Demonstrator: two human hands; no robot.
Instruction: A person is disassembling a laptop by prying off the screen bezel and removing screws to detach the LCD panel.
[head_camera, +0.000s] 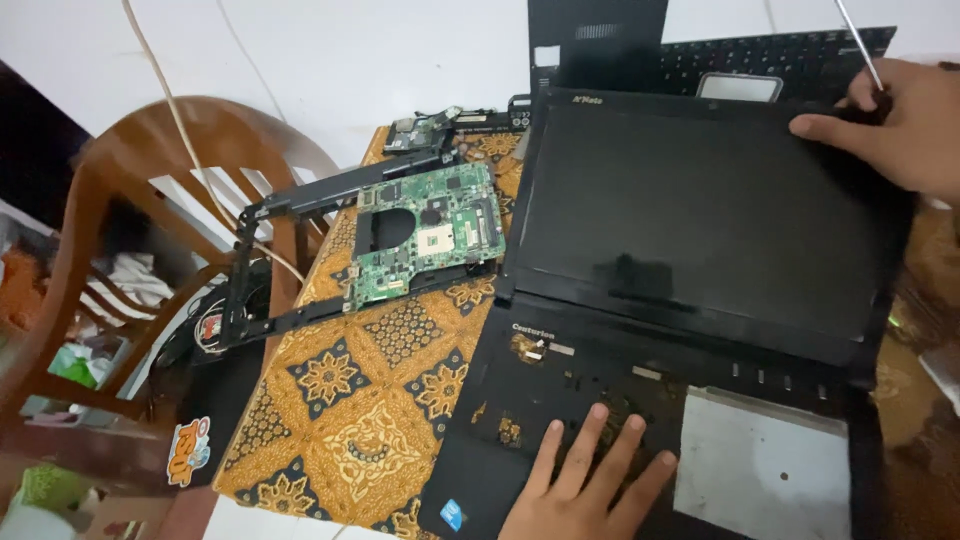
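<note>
Left hand (590, 480) is pressing flat, fingers spread, on the laptop base (560, 400) at bench's near edge, while right hand (900, 120) is gripping a screwdriver (858, 42) w/ fingers on the screen lid (700, 220) top-right corner.

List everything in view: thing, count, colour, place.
laptop screen panel: one, black, lying over the base, right
laptop base: one, black, keyboard removed, front
grey plate: one, in the base, front right
circuit board: one, green, centre
plastic frame: one, black, left of board
keyboard: one, black, top
patterned cloth: one, orange and dark, underneath
wooden chair: one, brown, left
left hand: flat on base
right hand: on panel's corner, holding metal rod
</note>
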